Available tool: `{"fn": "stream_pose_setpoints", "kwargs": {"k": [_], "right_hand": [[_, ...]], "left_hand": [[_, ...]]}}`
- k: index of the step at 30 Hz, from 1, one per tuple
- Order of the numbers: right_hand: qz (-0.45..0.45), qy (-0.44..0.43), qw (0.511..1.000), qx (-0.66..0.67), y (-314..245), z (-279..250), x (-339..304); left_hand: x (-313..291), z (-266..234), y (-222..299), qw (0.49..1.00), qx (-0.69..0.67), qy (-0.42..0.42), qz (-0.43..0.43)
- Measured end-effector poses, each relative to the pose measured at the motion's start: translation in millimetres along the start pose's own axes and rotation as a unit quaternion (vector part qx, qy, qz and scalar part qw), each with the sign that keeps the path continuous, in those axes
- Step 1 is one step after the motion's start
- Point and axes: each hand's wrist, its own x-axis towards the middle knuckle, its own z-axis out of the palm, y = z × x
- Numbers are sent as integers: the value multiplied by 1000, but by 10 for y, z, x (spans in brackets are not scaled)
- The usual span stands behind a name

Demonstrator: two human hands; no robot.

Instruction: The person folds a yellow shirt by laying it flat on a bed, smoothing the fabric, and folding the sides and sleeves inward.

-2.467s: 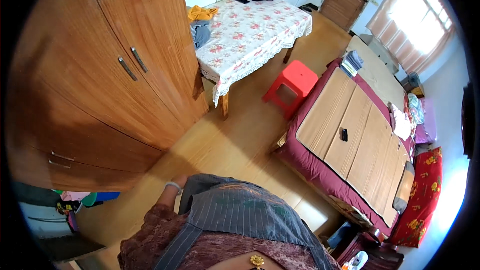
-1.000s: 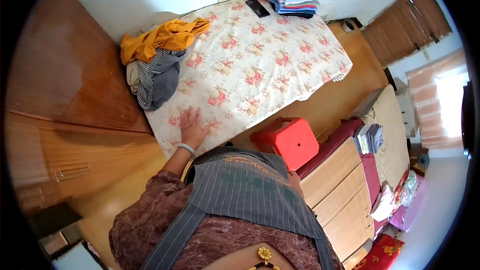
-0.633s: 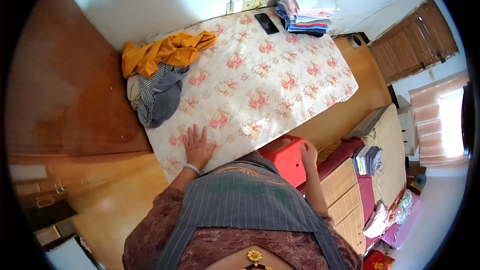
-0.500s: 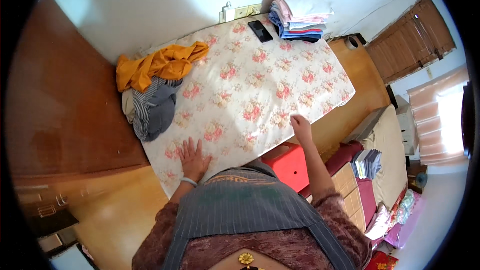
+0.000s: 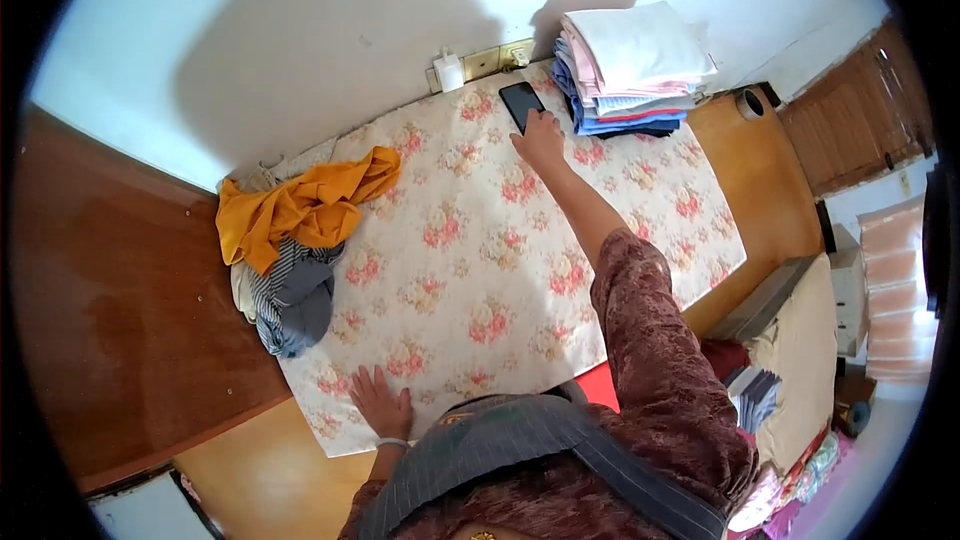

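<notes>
My right hand (image 5: 540, 140) is stretched far across the table, its fingers bent over the near end of a black smartphone (image 5: 520, 100). The phone lies dark side up by the wall; my hand hides its lower end. Flat on the flowered tablecloth (image 5: 440, 300), near the front edge, rests my left hand (image 5: 380, 405) with fingers spread and nothing in it. Beside the phone stands a stack of folded clothes (image 5: 640, 50), white and pink on top, blue and dark below. At the left lie a crumpled orange garment (image 5: 320, 200) and grey striped clothes (image 5: 300, 305).
A white charger plug (image 5: 448, 70) sits in the wall socket strip behind the table. A brown wooden panel (image 5: 120, 310) borders the left side. Part of a red stool (image 5: 598, 387) shows under the front edge. To the right is a beige bed (image 5: 800, 340) with folded dark clothes (image 5: 752, 395).
My right hand has gone from the table's front edge forward to the phone. My left hand stays flat on the cloth. The view has shifted as I lean forward.
</notes>
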Motion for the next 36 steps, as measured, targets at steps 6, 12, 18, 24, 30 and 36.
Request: {"fn": "stream_pose_setpoints", "kwargs": {"k": [6,12,18,24,30,36], "right_hand": [[174,-42,983,-47,-25,138,528],[243,-74,967,-21,2,99,665],[241,-55,969,26,-57,76,480],[45,11,993,110,-73,-27,-107],[-80,8,992,102,-154,-179,-674],[-53,18,989,137,-170,-123,-991]], "left_hand": [[26,-45,52,1000,25,13,3],[72,-94,81,1000,18,6,1],[81,-101,65,1000,13,10,3],[36,-88,49,999,18,25,8],[47,-130,100,1000,-5,20,-2],[57,-84,71,999,-2,43,7]]}}
